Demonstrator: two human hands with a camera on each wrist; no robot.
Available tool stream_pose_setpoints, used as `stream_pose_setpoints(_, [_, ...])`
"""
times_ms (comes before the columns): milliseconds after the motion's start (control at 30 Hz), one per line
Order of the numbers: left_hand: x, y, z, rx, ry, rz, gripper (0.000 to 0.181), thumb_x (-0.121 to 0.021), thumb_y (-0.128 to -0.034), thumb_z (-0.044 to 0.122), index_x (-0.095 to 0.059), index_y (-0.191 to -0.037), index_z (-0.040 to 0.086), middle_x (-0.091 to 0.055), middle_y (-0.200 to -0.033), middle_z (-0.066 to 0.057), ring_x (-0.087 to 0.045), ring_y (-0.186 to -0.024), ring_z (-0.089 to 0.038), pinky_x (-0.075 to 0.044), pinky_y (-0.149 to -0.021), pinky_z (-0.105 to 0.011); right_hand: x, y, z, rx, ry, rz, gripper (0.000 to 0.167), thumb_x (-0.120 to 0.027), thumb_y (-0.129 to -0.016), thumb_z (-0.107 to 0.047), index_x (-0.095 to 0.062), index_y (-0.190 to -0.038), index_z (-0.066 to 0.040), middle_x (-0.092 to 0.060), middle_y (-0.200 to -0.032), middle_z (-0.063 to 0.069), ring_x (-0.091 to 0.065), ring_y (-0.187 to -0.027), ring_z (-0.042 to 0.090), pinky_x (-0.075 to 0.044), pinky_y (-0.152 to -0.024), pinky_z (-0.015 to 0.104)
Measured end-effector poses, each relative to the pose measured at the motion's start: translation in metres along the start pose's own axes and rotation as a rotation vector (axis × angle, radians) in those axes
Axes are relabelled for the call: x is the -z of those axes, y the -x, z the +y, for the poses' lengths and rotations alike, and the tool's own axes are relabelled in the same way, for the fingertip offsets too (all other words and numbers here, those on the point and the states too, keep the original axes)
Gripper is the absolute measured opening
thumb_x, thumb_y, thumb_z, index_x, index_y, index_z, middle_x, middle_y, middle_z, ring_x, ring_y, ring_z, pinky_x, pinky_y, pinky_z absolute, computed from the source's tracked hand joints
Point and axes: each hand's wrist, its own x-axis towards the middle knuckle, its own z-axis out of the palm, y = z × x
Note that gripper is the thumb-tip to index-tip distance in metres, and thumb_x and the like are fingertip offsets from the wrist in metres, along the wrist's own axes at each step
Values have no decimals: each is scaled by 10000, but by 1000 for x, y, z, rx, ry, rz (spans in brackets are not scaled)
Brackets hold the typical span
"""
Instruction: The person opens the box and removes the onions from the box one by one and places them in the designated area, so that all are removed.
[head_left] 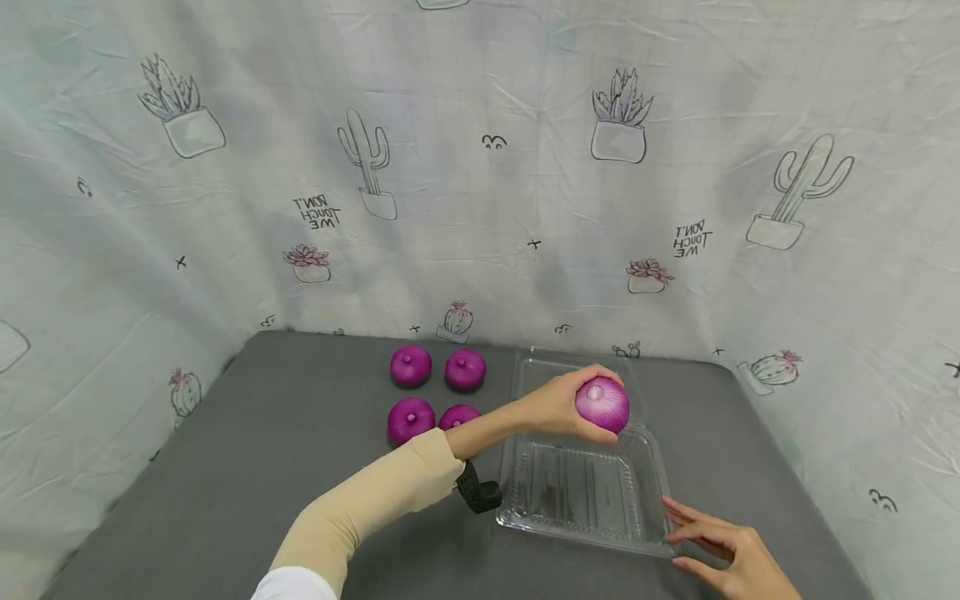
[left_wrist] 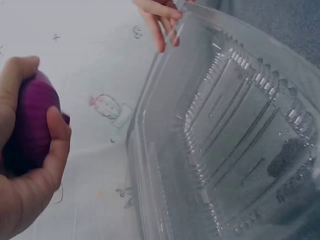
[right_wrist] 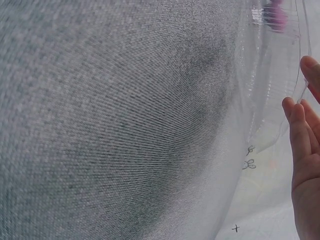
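Observation:
My left hand [head_left: 558,404] grips a purple onion [head_left: 603,406] in the air, thumb and fingers curled round its sides. Below it lies a clear plastic clamshell container [head_left: 585,533], its lid [head_left: 534,367] folded back. In the left wrist view the onion [left_wrist: 37,122] hangs apart from the container wall. At the container's near right corner, my right hand [head_left: 738,554] holds the rim between thumb and fingertips. The right wrist view shows those fingers [right_wrist: 299,132] at the clear edge.
Several more purple onions [head_left: 411,367] sit on the grey tabletop [head_left: 247,467] left of the container, one partly hidden by the left forearm. A pale curtain with cactus drawings [head_left: 450,167] hangs behind the table and along its sides.

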Motion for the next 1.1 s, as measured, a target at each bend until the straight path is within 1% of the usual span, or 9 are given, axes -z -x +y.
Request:
stream_pose_setpoints(33, [3, 3, 0, -2, -18, 28, 621, -852, -709, 195, -519, -1233, 224, -579, -1143, 40, -579, -957, -48, -510, -754, -192, 0, 0, 0, 7, -2, -1, 395, -706, -693, 224, -670, -1042, 41, -506, -1406, 43, -534, -1193, 49, -499, -831, 178])
stream_pose_setpoints(100, [7, 10, -1, 8, -21, 55, 627, -855, -705, 190, -523, -1236, 222, -583, -1142, 37, -580, -958, -55, -513, -758, -199, -1, -1, 1, 10, -12, -3, 404, -705, -688, 230, -668, -1045, 46, -500, -1410, 34, -532, -1193, 45, -498, -833, 177])
stream_pose_setpoints(333, [24, 39, -7, 91, -15, 99, 639, -868, -693, 214, -528, -1233, 254, -574, -1147, 57, -579, -960, -87, -523, -746, -233, -2, -1, 0, -22, -1, 2, 404, -705, -699, 215, -659, -1068, 58, -480, -1420, -28, -534, -1183, 30, -489, -844, 157])
stream_pose_setpoints(500, [32, 58, -14, 98, 14, 123, 616, -848, -723, 204, -519, -1242, 227, -565, -1153, 46, -577, -970, -100, -524, -764, -246, -1, -2, -2, -49, -3, 4, 390, -705, -710, 199, -663, -1072, 61, -485, -1411, -59, -549, -1164, 28, -510, -814, 176])
stream_pose_setpoints(567, [33, 66, -15, 85, 70, 116, 606, -830, -744, 161, -506, -1256, 184, -556, -1169, 14, -578, -985, -116, -527, -776, -259, -1, -3, -2, -50, -18, 1, 389, -702, -710, 204, -662, -1071, 67, -487, -1408, -63, -548, -1163, 26, -518, -802, 186])
stream_pose_setpoints(633, [33, 72, -16, 79, 137, 106, 595, -806, -765, 122, -491, -1267, 175, -541, -1189, -8, -575, -1005, -134, -531, -785, -274, -1, -3, -3, -53, -21, 3, 384, -702, -709, 204, -663, -1065, 67, -491, -1402, -67, -550, -1160, 23, -524, -791, 194])
stream_pose_setpoints(767, [33, 82, -15, 80, 237, 87, 583, -761, -803, 78, -466, -1290, 206, -500, -1239, -16, -559, -1040, -163, -536, -792, -298, 0, -4, -5, -88, 2, 13, 357, -711, -720, 179, -673, -1050, 47, -503, -1383, -94, -556, -1141, 5, -526, -783, 189])
stream_pose_setpoints(867, [33, 86, -14, 80, 266, 67, 590, -747, -814, 68, -463, -1304, 234, -482, -1266, 10, -553, -1055, -159, -536, -804, -304, 1, -6, -7, -107, 9, 16, 349, -713, -722, 174, -674, -1045, 47, -507, -1375, -100, -560, -1134, 5, -526, -785, 190])
stream_pose_setpoints(1100, [30, 93, -12, 79, 292, -16, 653, -778, -770, 17, -444, -1311, 165, -475, -1291, 25, -548, -1083, -124, -526, -837, -295, 4, -9, -8, -132, 31, 26, 342, -723, -719, 161, -679, -1035, 37, -519, -1358, -115, -568, -1119, -1, -529, -775, 188])
